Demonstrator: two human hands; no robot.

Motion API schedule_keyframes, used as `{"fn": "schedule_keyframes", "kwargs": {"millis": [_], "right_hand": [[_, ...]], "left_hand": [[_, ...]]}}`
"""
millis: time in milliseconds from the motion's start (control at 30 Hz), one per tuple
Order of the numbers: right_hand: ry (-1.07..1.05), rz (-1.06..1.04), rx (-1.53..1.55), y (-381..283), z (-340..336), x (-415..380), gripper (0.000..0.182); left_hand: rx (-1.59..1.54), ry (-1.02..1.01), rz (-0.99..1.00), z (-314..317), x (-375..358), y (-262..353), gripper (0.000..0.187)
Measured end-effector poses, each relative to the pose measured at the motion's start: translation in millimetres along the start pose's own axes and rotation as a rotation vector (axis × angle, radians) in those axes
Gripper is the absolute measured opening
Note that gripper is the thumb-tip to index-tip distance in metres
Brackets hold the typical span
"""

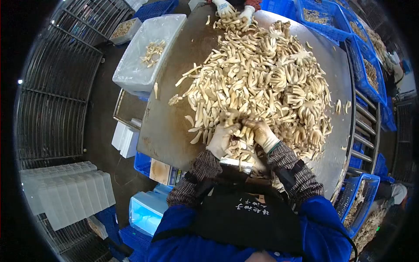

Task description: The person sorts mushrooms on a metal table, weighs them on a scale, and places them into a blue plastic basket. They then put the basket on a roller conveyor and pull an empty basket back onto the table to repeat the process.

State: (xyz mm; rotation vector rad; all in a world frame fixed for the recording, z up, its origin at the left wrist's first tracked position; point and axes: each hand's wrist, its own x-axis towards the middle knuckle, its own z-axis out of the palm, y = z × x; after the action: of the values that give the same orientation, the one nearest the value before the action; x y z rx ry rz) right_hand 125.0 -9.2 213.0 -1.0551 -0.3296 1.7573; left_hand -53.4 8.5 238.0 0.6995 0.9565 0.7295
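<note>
A big heap of pale, long-stemmed mushrooms [257, 83] covers the middle of the metal table [168, 126]. Some are loose stems, others still joined in clusters. At the heap's near edge, my left hand [221, 139], in a white glove, is closed around some mushrooms. Close beside it, my right hand [262, 134], in a stained whitish glove, also has its fingers curled on mushrooms. Brownish caps show between the two hands, slightly blurred. Below them, more stems lie over a white edge [235, 164] just in front of my apron.
Across the table, another person's gloved hands [235, 15] hold mushrooms. A lined white bin [131, 72] with a few stems stands left. Blue crates [371, 74] and a roller conveyor [364, 131] run along the right. Stacked white tubs [74, 192] stand lower left.
</note>
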Motion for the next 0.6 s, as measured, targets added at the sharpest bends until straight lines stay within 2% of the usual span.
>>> {"fn": "schedule_keyframes", "kwargs": {"millis": [67,100,133,200,233,267,333,367,400,467,533,567,600], "right_hand": [[-0.099,0.085,0.374,-3,-12,4,0.020],[-0.241,0.039,0.377,-3,-15,9,0.018],[-0.242,0.043,0.373,5,-15,14,0.018],[0.013,0.139,0.092,11,12,7,0.015],[-0.026,0.086,0.091,13,11,8,0.022],[-0.022,0.086,0.089,16,0,14,0.022],[-0.178,0.001,0.233,20,-28,31,0.033],[-0.078,0.090,0.134,9,-20,22,0.031],[-0.078,0.091,0.133,6,-6,19,0.031],[0.005,-0.025,-0.080,15,21,16,0.026],[-0.157,-0.107,-1.324,36,-14,31,0.029],[-0.089,-0.342,-0.956,45,-25,43,0.030],[-0.015,-0.182,-0.523,26,-8,33,0.029]], "left_hand": [[-0.090,0.061,-0.118,-5,-7,24,0.030],[0.034,0.086,-0.100,-15,4,15,0.038],[0.030,0.090,-0.098,-17,7,10,0.038],[0.140,-0.187,-0.103,-15,8,-2,0.047],[0.079,-0.208,-0.127,-22,17,-11,0.052],[0.077,-0.210,-0.128,-31,23,-19,0.052],[-0.093,-0.073,0.103,-50,33,-25,0.049],[-0.063,-0.021,-0.078,-54,33,-19,0.050],[-0.065,-0.021,-0.079,-48,33,-16,0.050],[0.479,0.005,0.113,-29,28,-23,0.050],[0.551,-0.032,0.158,-26,25,-40,0.050],[0.672,0.018,0.286,-19,19,-30,0.048],[0.792,0.070,0.414,-12,14,-17,0.047]]}}
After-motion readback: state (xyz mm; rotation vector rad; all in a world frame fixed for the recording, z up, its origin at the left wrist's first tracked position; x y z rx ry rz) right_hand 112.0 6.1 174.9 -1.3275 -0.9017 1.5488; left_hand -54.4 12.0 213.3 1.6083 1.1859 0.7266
